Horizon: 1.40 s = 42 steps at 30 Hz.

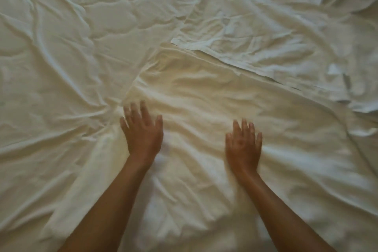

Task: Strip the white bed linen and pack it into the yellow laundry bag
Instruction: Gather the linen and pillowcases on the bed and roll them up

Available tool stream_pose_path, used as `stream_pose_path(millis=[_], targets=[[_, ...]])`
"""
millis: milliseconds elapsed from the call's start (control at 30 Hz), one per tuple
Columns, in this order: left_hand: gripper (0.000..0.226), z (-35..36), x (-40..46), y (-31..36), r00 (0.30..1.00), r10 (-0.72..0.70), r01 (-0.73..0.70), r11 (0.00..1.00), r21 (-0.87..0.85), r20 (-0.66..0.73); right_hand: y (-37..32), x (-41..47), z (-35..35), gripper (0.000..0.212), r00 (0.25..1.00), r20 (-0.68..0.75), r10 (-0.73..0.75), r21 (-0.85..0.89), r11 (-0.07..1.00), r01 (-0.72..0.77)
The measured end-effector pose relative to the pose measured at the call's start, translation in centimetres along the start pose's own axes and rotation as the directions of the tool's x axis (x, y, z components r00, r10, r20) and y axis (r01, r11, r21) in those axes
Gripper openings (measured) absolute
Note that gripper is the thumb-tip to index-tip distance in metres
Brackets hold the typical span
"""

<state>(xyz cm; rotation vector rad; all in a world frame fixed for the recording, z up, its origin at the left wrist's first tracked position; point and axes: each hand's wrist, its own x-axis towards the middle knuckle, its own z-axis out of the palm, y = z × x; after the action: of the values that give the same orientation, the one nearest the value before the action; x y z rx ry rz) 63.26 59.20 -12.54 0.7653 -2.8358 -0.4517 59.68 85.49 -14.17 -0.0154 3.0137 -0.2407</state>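
Both hands are flat on the linen, fingers spread, palms down, holding nothing. Left hand [143, 129] sits close to a knot of radiating creases; right hand [243, 141] lies well apart from it, pressing a smoother stretch.

Biggest thing first: the quilted layer [67, 26], spreading beyond and to the left of the left hand, puffy and rumpled. Next, the cream sheet [204, 92] directly under both palms, bunched into ridges that run between the hands. Then the whiter sheet [266, 22], beyond the right hand, its straight hem [225, 60] overlapping the cream one. Smallest, a turned-up fold [335, 71] far out past the right hand. No yellow bag in view, so packing looks a way off; this reads as the gathering stage.

To do it well, I'd say curl the fingers and take real handfuls rather than sliding on open palms, which only pushes wrinkles about. Draw the cloth inward into one bundle. The layers overlap, so lifting one at a time should stop the pile snagging. Blur around the fingers makes finer contact hard to judge.
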Motion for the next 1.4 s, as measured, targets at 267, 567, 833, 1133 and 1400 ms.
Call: stream_pose_path(millis=[267, 567, 833, 1133, 1400], targets=[[0.061, 5.4, -10.9, 9.0, 0.834, 0.418, -0.430, 0.902, -0.051, 0.360, 10.9, -5.8, -0.4, 0.057, 0.983, -0.065, 0.174, 0.013, 0.985, -0.173], [0.055, 2.9, -12.2, 16.9, 0.873, 0.186, -0.194, 0.981, -0.028, 0.451, 17.1, -6.1, -5.9, 0.043, 0.985, 0.013, 0.173, 0.531, 0.833, -0.154], [0.055, 3.7, -21.4, 31.9, 0.686, 0.545, -0.370, 0.832, -0.413, 0.483, 32.7, -10.3, -9.6, 0.051, 0.880, -0.259, 0.398, 0.478, 0.845, -0.241], [0.058, 7.9, -26.6, 45.2, 0.595, 0.654, -0.454, 0.753, -0.477, 0.467, 48.1, -6.9, -12.4, 0.052, 0.850, -0.235, 0.471, 0.448, 0.829, -0.335], [0.094, 15.1, -27.3, 51.0, 0.603, 0.570, -0.489, 0.817, -0.305, 0.559, 57.3, -1.7, -12.7, 0.081, 0.769, -0.129, 0.626, 0.456, 0.726, -0.515]])
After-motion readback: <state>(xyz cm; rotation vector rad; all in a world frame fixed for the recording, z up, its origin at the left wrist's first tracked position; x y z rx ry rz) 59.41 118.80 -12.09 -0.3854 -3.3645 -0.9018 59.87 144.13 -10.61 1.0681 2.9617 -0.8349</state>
